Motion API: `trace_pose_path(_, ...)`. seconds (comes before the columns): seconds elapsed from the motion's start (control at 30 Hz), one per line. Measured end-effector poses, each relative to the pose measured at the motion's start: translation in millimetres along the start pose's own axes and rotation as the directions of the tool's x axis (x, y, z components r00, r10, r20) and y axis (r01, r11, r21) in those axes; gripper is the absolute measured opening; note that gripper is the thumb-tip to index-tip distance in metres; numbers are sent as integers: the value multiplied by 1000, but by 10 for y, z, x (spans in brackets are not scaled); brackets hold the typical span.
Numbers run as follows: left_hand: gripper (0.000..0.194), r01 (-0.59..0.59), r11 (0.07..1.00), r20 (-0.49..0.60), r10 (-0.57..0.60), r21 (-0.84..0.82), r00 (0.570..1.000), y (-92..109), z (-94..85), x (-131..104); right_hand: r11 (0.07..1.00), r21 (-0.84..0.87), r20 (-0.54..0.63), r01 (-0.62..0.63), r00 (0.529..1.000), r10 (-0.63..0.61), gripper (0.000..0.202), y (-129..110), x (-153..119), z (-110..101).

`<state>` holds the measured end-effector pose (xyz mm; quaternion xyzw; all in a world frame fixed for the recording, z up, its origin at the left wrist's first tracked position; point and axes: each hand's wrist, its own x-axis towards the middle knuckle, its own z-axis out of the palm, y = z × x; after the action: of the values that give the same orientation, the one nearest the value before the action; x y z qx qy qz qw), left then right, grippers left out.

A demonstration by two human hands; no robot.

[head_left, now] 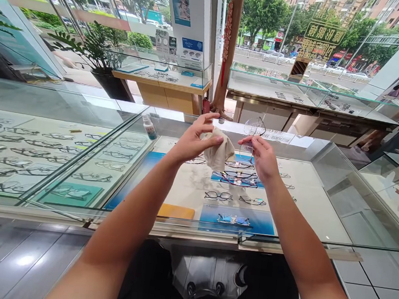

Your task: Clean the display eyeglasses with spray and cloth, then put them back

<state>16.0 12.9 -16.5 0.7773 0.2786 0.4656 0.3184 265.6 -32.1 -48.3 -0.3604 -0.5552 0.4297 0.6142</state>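
Observation:
Above the glass display case, my left hand [197, 139] holds a crumpled beige cloth [219, 152] between thumb and fingers, with its forefinger stretched out. To its right, my right hand [261, 155] is closed on a pair of thin-framed glasses [247, 148], pinched between thumb and fingers. The lenses are clear and one temple sticks up and away from me. The cloth hangs beside the glasses, with a small gap between them.
Beneath the hands, the glass case [311, 181] holds several eyeglass frames [218, 196] on white and blue panels. A small white spray bottle [149, 127] stands on the glass at the left. An orange case [177, 212] lies near the front edge.

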Motion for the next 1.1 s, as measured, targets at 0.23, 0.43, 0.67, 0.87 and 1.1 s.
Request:
trace_pose_path(0.23, 31, -14, 977, -212, 60, 211, 975, 3, 51, -6, 997, 42, 171, -66, 984, 58, 30, -12, -51, 32)
trace_pose_path(0.43, 46, 71, 960, -318, 20, 272, 948, -27, 204, -52, 997, 3, 214, -77, 974, 75, 30, 21, -76, 85)
trace_pose_path(0.67, 35, 126, 953, -341, -26, 275, 940, -7, 353, -108, 996, -36, 256, -82, 963, 89, 32, 79, -88, 108)
trace_pose_path(0.87, 34, 49, 976, -218, -2, 210, 976, -63, 447, -109, 993, -78, 170, -89, 980, 101, 36, 61, -68, 136)
trace_pose_path(1.1, 29, 28, 961, -286, 54, 274, 957, -77, 519, -114, 988, -148, 184, -51, 980, 78, 37, 43, -80, 183)
